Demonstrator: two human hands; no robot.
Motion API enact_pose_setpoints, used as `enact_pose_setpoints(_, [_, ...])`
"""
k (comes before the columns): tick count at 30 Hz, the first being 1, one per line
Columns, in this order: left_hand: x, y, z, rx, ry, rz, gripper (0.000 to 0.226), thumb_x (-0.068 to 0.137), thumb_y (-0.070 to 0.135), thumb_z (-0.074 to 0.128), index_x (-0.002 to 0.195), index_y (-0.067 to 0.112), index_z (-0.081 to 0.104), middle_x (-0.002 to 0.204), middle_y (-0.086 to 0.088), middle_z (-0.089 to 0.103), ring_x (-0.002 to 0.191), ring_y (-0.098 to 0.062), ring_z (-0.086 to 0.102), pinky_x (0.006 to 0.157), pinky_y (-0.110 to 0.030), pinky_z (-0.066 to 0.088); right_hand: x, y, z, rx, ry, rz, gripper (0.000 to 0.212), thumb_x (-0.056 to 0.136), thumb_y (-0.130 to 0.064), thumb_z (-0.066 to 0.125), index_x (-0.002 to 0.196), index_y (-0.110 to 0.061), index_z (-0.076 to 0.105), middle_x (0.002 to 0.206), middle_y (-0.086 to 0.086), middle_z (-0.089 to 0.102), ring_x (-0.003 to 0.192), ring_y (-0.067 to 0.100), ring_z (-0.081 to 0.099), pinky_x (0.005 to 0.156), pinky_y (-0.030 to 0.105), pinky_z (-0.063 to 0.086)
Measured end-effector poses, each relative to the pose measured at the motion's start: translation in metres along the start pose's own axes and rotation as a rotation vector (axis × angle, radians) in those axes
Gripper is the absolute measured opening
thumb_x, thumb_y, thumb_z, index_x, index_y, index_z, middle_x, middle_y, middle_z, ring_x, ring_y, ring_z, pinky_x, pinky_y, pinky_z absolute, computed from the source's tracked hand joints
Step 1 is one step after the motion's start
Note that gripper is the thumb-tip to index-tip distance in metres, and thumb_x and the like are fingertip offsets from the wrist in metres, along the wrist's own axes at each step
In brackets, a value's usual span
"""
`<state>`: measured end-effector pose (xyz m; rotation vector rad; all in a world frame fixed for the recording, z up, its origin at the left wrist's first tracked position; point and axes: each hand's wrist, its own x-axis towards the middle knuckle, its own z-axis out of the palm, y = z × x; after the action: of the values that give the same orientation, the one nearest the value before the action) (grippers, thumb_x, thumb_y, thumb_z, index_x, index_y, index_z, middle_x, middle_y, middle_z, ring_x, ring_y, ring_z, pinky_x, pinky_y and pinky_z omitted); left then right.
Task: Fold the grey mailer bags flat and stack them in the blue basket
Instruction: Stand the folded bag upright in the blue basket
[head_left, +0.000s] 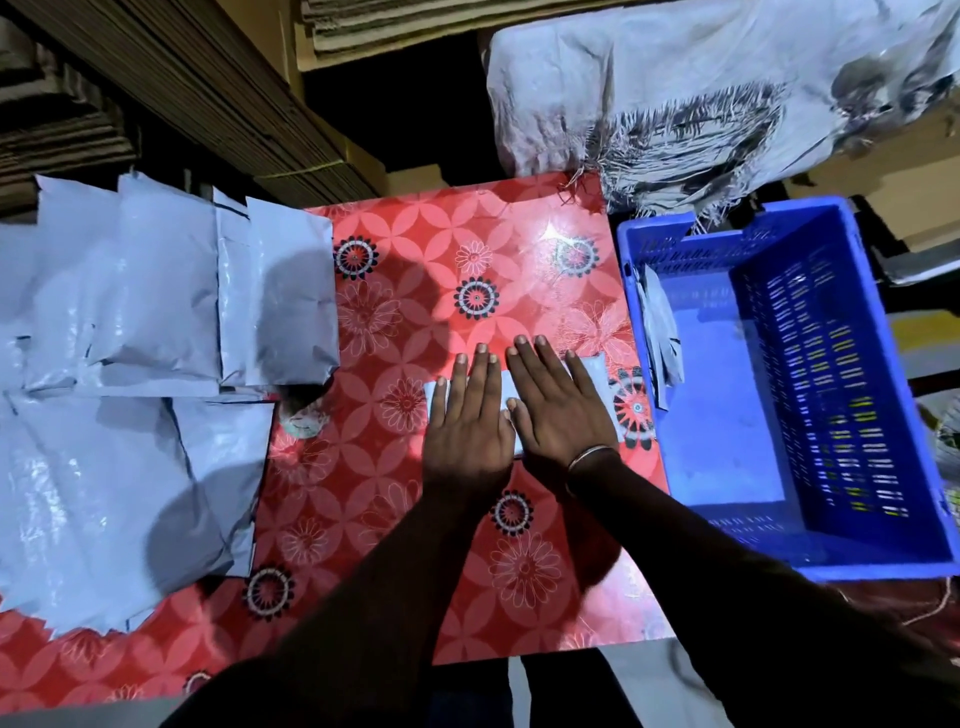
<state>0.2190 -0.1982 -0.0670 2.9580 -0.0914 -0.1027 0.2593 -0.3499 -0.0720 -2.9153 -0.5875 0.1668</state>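
Note:
A small folded grey mailer bag (592, 371) lies on the red flowered table (415, 270), mostly covered by my hands. My left hand (467, 421) presses flat on its left part, fingers straight. Beside it, my right hand (558, 402) lies flat on the right part, with a bangle on the wrist. A pile of unfolded grey mailer bags (130, 364) covers the table's left side. The blue basket (831, 384) stands to the right of the table, with folded grey bags (660, 332) leaning upright against its left wall.
Stacks of flattened cardboard (182, 88) rise behind the table at the upper left. A large white woven sack (701, 88) with frayed threads sits at the upper right, behind the basket. The table's front edge runs close to my body.

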Motion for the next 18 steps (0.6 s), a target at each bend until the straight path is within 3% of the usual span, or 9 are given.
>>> enact_pose_setpoints(6, [-0.002, 0.0017, -0.0002, 0.038, 0.078, 0.025, 0.058, 0.109, 0.03, 0.028, 0.162, 0.009, 0.017, 0.171, -0.008, 0.009, 0.159, -0.027, 0.005, 0.123, -0.049, 0.022, -0.0003, -0.003, -0.0031, -0.006, -0.015, 0.02, 0.064, 0.104, -0.04, 0.029, 0.162, -0.017, 0.013, 0.17, -0.001, 0.007, 0.156, 0.015, -0.002, 0.127, 0.044, 0.006])
enact_pose_setpoints(18, [0.0001, 0.0008, 0.0044, 0.008, 0.043, -0.003, 0.064, 0.105, 0.03, 0.03, 0.164, 0.013, 0.01, 0.172, -0.003, 0.001, 0.159, -0.022, -0.003, 0.126, -0.049, 0.016, -0.0001, 0.0009, 0.0007, -0.023, 0.022, 0.005, 0.063, 0.106, -0.04, 0.028, 0.162, -0.016, 0.013, 0.17, 0.0, 0.008, 0.157, 0.016, 0.002, 0.126, 0.042, 0.01])
